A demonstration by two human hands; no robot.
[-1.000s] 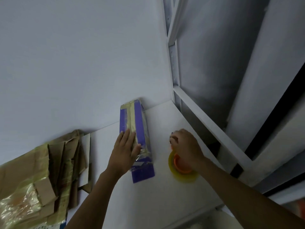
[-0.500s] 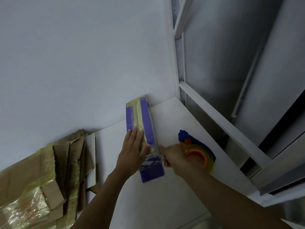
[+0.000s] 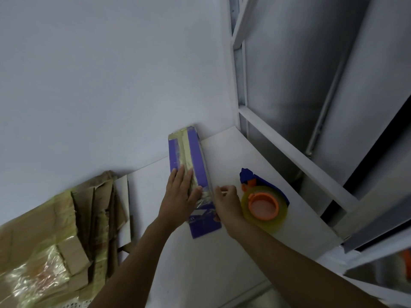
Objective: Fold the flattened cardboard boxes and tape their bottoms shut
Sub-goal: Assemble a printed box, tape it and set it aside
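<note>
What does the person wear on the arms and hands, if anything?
Nothing visible: the left hand and right hand are bare, with no gloves, rings or watch. The left forearm and right forearm are bare too; no sleeve shows.

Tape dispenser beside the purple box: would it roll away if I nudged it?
Probably not: the tape dispenser lies flat on its side, hub up. Its blue handle should also block rolling. On the smooth white table it may just slide.
</note>
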